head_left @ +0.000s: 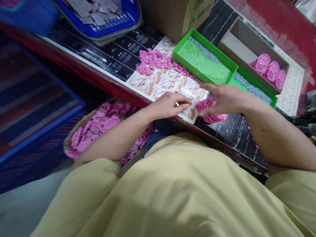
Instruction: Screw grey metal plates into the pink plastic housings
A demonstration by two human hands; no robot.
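Observation:
My left hand (171, 104) is closed in a pinch over the patterned sheet, thumb and forefinger pressed together at their tips. Whatever sits between those tips is too small to make out. Close by on the right, my right hand (225, 98) reaches over stacked pink pieces (206, 104), its forefinger stretched out and its thumb apart from it. The thumb lies across the stack; the other fingers are partly hidden. A second pink stack (216, 118) shows just below the thumb. Small loose pink pieces (154, 61) are heaped on the sheet beyond my left hand.
Two green perforated trays (204, 70) hold small silvery bits. Behind them, a cardboard box (249, 49) contains pink rolled bundles (269, 69). A blue basket (106, 31) with pale strips and a large carton (170, 16) stand farther back. Below the table edge sits a pink-filled basket (98, 128).

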